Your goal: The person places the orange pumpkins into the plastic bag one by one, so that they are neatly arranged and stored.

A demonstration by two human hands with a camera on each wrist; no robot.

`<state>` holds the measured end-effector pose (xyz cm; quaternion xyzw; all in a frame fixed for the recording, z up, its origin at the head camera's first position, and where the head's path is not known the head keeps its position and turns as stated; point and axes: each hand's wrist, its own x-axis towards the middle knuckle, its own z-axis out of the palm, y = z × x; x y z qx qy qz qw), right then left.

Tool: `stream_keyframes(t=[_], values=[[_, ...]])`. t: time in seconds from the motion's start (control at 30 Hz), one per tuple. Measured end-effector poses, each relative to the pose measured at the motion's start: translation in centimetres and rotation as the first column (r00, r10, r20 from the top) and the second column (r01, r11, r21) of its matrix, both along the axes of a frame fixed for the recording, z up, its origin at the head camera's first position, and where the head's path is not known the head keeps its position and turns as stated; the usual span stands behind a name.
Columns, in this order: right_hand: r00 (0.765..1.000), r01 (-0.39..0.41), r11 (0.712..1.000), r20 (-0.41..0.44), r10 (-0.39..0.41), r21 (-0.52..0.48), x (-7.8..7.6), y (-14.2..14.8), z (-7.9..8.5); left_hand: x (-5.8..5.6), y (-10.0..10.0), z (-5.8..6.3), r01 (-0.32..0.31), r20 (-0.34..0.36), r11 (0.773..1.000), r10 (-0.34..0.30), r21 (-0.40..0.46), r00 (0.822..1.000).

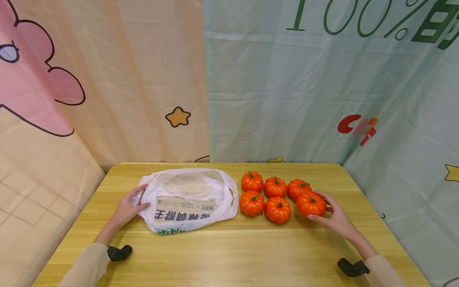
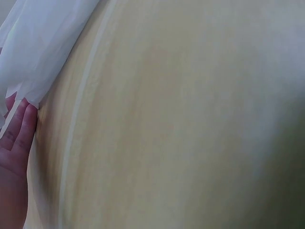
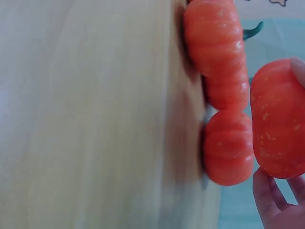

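A white plastic bag [image 1: 229, 199] with dark printing lies on the left half of the table, its mouth spread wide. At its left side is my left hand [image 1: 127, 205], thumb and fingers apart and touching the film; in the left wrist view some fingertips are hidden behind the bag [image 2: 47, 52]. My right hand [image 1: 335, 217] grips a small orange pumpkin [image 1: 311, 204], thumb on one side and fingers on the other. In the right wrist view the held pumpkin [image 3: 279, 119] is raised off the table. Several similar pumpkins [image 1: 275, 186] stand grouped between bag and right hand.
The wooden table [image 1: 229, 259] has its far edge against printed cloth curtains [image 1: 272, 99], which also hang at both sides. Black curved pieces stick out at the left cuff [image 1: 120, 253] and the right cuff [image 1: 353, 267].
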<state>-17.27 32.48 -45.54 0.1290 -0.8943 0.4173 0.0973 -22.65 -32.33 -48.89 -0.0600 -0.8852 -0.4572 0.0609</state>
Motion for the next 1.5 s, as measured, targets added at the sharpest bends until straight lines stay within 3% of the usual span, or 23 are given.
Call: stream_keyframes(t=[0.37,0.7,0.97,1.17,1.5], values=[[0.999,0.037,0.998,-0.016,-0.036,0.041,-0.4,-1.9,2.8,-0.1,-0.1,0.0,0.007,0.013,1.0,-0.007,-0.007,1.0],[1.0,-0.013,1.0,-0.017,0.013,-0.024,-1.2,-4.8,4.3,0.0,-0.1,-0.2,0.014,0.008,1.0,-0.014,-0.028,1.0],[0.999,-0.016,0.998,0.049,0.019,-0.063,-1.9,-7.6,4.6,0.0,-0.1,-0.1,0.015,0.017,0.999,-0.015,-0.028,1.0],[0.993,-0.064,0.99,0.086,0.075,-0.125,-2.5,-10.1,4.5,0.1,-0.1,-0.1,0.008,0.019,0.999,-0.007,-0.035,1.0],[0.993,-0.076,0.987,0.076,0.087,-0.138,-3.3,-14.3,4.1,0.0,0.1,0.0,0.007,0.023,1.0,-0.006,-0.019,1.0]])
